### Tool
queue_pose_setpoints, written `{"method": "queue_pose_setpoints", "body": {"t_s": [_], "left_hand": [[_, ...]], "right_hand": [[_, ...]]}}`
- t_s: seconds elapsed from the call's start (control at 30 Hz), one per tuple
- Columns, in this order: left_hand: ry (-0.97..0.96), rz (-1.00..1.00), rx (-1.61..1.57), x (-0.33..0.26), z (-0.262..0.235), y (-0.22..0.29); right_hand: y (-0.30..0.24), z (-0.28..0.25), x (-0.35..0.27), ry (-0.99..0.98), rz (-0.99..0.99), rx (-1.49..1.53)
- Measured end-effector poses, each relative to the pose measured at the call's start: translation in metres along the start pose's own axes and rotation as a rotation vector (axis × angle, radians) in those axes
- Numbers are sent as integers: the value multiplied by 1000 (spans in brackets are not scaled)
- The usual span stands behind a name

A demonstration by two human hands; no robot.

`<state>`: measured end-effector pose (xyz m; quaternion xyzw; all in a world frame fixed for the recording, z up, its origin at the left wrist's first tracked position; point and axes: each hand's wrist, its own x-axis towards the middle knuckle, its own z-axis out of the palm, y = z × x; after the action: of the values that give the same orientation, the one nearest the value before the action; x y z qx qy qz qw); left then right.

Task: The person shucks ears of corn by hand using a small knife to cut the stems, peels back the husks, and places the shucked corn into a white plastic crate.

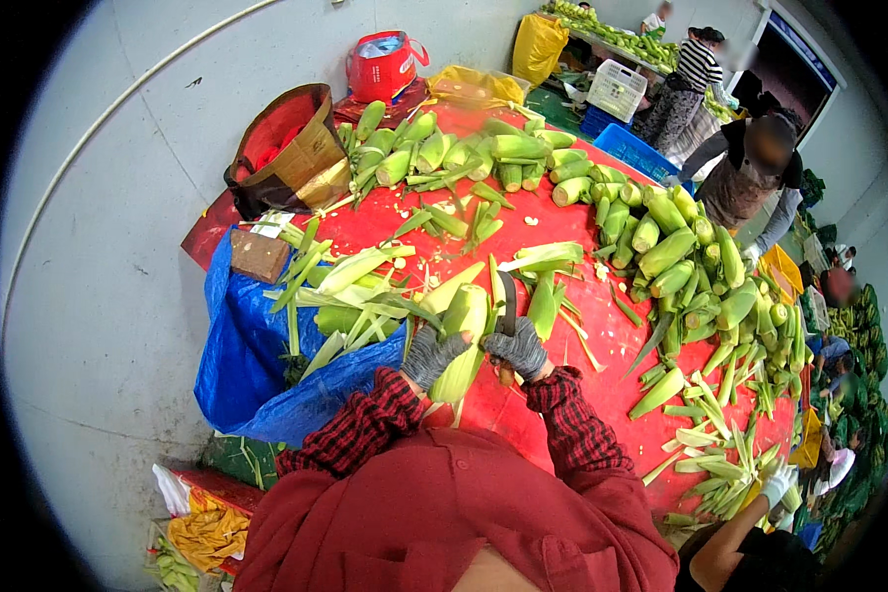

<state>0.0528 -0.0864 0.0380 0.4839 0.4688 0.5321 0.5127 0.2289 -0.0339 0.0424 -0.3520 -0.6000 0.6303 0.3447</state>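
Note:
My left hand (430,353), in a grey knit glove, grips an ear of corn (464,335) in its green husk, held lengthwise over the red table (582,380). My right hand (516,347), gloved the same way, is closed on the handle of a dark-bladed knife (507,302) that rests against the ear's upper part. Both of my sleeves are red and black plaid. Loose husk leaves (355,276) lie just left of my hands.
Heaps of husked corn (681,266) cover the table's far and right sides. A blue plastic sack (257,365) hangs at the left edge, with a brown bag (291,148) behind it. Other people work at the right; a white-gloved hand (777,485) reaches for husks.

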Motion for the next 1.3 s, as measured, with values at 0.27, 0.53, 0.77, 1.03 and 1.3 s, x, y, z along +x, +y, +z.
{"method": "queue_pose_setpoints", "body": {"t_s": [0.27,0.53,0.77,1.03,1.3], "left_hand": [[-60,81,-38,-3,-10,-12],[50,-4,310,7,-14,-23],[101,-257,-383,13,-8,-45],[266,-228,-903,21,-55,-61],[25,-159,-605,7,-38,-25]], "right_hand": [[19,8,2,93,34,56],[22,16,2,301,186,413],[12,39,-14,23,199,646],[-22,-21,-24,523,100,870],[23,-33,-6,569,-200,-660]]}}
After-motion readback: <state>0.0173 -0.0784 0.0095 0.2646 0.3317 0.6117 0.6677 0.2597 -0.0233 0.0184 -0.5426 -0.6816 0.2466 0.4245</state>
